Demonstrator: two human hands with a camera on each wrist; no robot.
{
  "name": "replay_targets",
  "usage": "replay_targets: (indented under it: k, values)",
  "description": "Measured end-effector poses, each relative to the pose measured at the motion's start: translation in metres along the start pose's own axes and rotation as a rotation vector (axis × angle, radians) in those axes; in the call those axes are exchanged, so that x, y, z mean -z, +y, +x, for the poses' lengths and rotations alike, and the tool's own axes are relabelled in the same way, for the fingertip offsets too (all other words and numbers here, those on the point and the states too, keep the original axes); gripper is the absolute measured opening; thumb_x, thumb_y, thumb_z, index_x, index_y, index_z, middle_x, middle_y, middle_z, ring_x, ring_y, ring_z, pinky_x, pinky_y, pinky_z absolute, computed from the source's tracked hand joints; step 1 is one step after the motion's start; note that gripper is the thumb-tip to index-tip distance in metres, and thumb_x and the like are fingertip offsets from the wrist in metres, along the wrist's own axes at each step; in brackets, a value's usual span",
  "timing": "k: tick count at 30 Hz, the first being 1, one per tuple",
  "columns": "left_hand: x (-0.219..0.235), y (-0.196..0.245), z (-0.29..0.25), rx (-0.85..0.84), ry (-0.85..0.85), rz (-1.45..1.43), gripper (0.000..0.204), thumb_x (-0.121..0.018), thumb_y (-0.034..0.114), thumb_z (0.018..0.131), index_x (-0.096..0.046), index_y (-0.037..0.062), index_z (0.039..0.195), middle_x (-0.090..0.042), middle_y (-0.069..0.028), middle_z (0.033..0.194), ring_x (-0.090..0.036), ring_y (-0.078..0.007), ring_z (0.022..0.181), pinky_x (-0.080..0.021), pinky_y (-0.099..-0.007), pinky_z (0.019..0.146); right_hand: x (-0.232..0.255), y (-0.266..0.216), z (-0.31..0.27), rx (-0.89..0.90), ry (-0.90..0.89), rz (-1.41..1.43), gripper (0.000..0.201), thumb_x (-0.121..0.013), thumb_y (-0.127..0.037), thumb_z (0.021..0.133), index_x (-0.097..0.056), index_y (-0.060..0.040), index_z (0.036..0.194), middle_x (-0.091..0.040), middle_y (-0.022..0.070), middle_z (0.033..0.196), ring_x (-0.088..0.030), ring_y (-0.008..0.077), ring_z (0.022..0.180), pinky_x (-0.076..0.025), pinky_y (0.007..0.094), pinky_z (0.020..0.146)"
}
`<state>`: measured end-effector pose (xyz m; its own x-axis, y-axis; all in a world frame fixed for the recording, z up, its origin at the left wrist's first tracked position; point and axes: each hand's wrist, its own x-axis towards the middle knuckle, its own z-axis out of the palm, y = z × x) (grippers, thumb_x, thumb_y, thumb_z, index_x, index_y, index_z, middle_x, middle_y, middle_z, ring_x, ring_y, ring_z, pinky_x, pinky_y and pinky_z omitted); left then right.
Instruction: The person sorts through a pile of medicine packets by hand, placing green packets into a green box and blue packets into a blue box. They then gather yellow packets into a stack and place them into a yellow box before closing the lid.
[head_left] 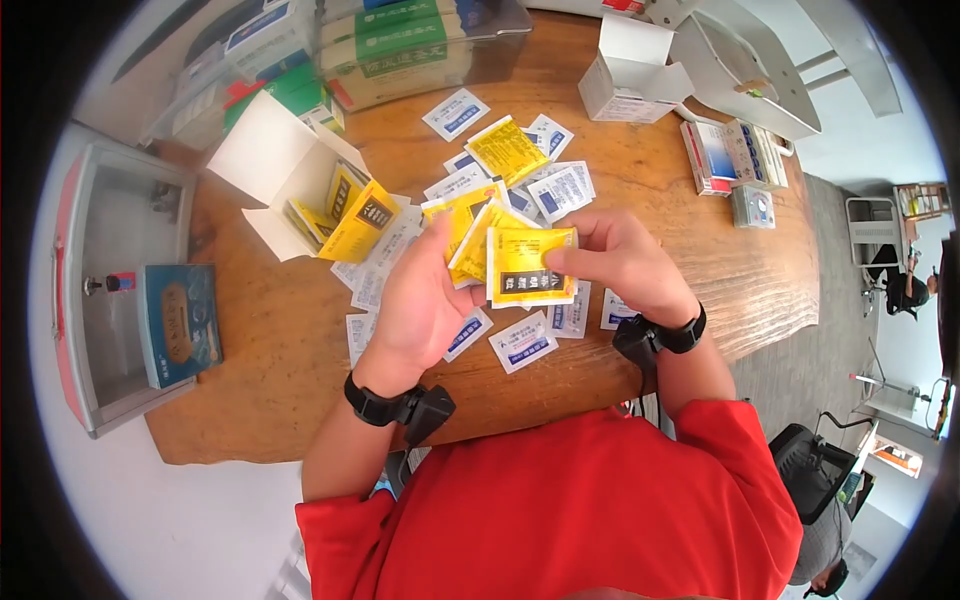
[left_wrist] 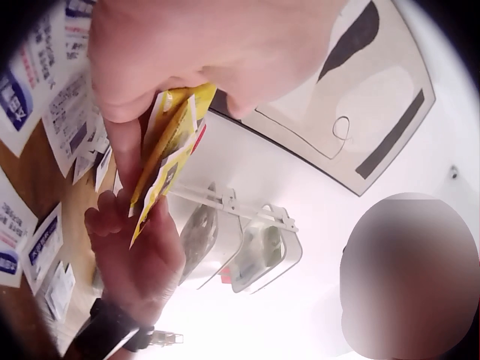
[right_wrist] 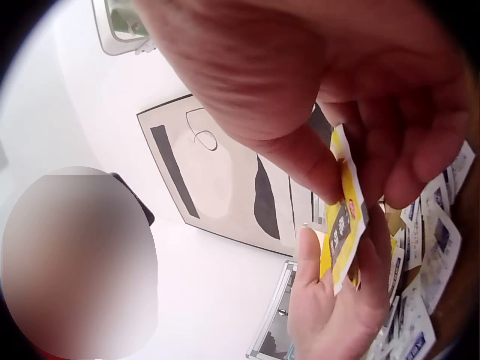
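In the head view my left hand (head_left: 412, 305) holds several yellow sachets (head_left: 462, 212) in a loose fan above the tabletop. The front yellow sachet (head_left: 525, 258), with a dark label panel, is pinched between the thumb and fingers of my right hand (head_left: 632, 262). It overlaps the fanned ones. The right wrist view shows that pinch on the sachet (right_wrist: 346, 225) edge-on, with the left hand (right_wrist: 337, 322) below. Under both hands lie scattered white-and-blue packets (head_left: 524, 342). One yellow sachet (head_left: 507, 150) rests on top of them.
An open white box (head_left: 270, 150) with yellow sachets inside stands at the left. Behind it is a clear bin (head_left: 400, 85) of boxes. A teal box (head_left: 180, 325) leans by a metal-framed case (head_left: 120, 200). Another open white carton (head_left: 630, 75) and small boxes (head_left: 735, 155) stand at back right.
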<state>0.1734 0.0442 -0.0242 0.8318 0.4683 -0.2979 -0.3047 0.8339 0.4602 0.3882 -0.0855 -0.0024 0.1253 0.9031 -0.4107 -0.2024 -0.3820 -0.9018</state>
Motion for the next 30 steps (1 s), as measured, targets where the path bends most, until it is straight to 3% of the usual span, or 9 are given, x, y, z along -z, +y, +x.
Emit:
replay_targets:
  k: [2,7,13,15,17,19,23,26,30]
  values:
    - [0.002,-0.003,-0.002,0.015,0.087,0.369,0.048,-0.049,0.031,0.117,-0.047,0.0007,0.155,-0.065,-0.017,0.146,-0.069,-0.0303,0.13,-0.062,-0.0487,0.103,-0.003,-0.002,0.0,0.022,0.049,-0.003,0.022,-0.078,-0.011,0.101,-0.075,0.0048,0.116,-0.078,0.0031,0.1,-0.068,0.0041,0.084,-0.053,0.0227,0.073]
    - [0.005,-0.003,-0.002,0.072,0.032,0.299,0.046,-0.057,0.022,0.114,-0.047,-0.0003,0.153,-0.067,-0.0169,0.143,-0.071,-0.0331,0.126,-0.067,-0.0523,0.095,-0.002,0.003,0.005,0.167,0.272,0.062,0.023,-0.076,-0.007,0.101,-0.073,0.0049,0.121,-0.079,0.0062,0.11,-0.07,0.0062,0.093,-0.054,0.0243,0.079]
    - [-0.001,0.002,-0.003,0.039,0.085,0.267,0.047,-0.056,0.014,0.109,-0.047,0.0008,0.154,-0.067,-0.0167,0.143,-0.072,-0.0332,0.125,-0.068,-0.0493,0.095,0.015,-0.011,0.001,0.305,0.468,0.381,0.025,-0.069,-0.007,0.105,-0.067,0.0022,0.129,-0.075,0.0022,0.098,-0.066,0.0073,0.081,-0.052,0.0256,0.071]
    - [0.004,0.003,-0.002,0.041,0.094,0.208,0.044,-0.053,0.01,0.109,-0.051,0.0021,0.152,-0.065,-0.0147,0.145,-0.071,-0.0323,0.125,-0.068,-0.0486,0.094,0.017,-0.018,-0.008,0.323,0.474,-0.032,0.033,-0.069,-0.004,0.104,-0.066,0.0002,0.136,-0.075,0.0029,0.097,-0.065,0.0064,0.081,-0.051,0.0262,0.068]
    - [0.01,0.003,0.0,0.058,0.093,0.196,0.044,-0.054,0.011,0.109,-0.05,0.0021,0.152,-0.065,-0.0148,0.144,-0.071,-0.032,0.125,-0.068,-0.0477,0.093,0.018,-0.013,-0.008,0.395,0.497,-0.126,0.038,-0.068,0.0,0.099,-0.07,-0.0034,0.137,-0.075,0.0023,0.094,-0.064,0.0064,0.08,-0.049,0.0269,0.064]
    - [0.013,0.003,0.0,0.074,0.092,0.185,0.044,-0.055,0.013,0.109,-0.05,0.0021,0.152,-0.065,-0.0148,0.144,-0.071,-0.0318,0.125,-0.069,-0.0467,0.091,0.022,-0.013,-0.013,0.584,0.367,-0.599,0.044,-0.066,0.006,0.091,-0.075,-0.0066,0.133,-0.073,0.0043,0.088,-0.062,0.0096,0.073,-0.046,0.0289,0.061]
    - [0.013,0.005,0.001,0.096,0.113,0.113,0.043,-0.057,0.015,0.109,-0.052,0.0025,0.15,-0.067,-0.0142,0.141,-0.073,-0.0295,0.123,-0.07,-0.0416,0.086,0.029,-0.021,-0.02,0.743,0.326,-0.791,0.047,-0.066,0.009,0.083,-0.08,-0.0088,0.125,-0.068,0.0065,0.08,-0.061,0.0147,0.067,-0.045,0.0314,0.06]
    - [0.013,0.005,0.001,0.104,0.086,0.109,0.042,-0.06,0.015,0.109,-0.053,0.0029,0.149,-0.07,-0.0126,0.136,-0.075,-0.027,0.117,-0.07,-0.0364,0.079,0.021,-0.028,-0.024,0.765,0.453,-0.934,0.054,-0.068,0.01,0.079,-0.079,-0.0097,0.128,-0.065,0.0077,0.076,-0.059,0.0202,0.063,-0.046,0.0348,0.059]
    - [0.01,0.001,0.002,0.134,0.049,0.114,0.042,-0.063,0.015,0.109,-0.055,0.0034,0.148,-0.073,-0.0108,0.131,-0.078,-0.0236,0.108,-0.069,-0.0304,0.069,-0.01,-0.029,-0.021,0.855,0.227,-0.957,0.047,-0.073,0.009,0.077,-0.08,-0.0095,0.121,-0.063,0.0077,0.075,-0.062,0.0247,0.065,-0.049,0.0392,0.06]
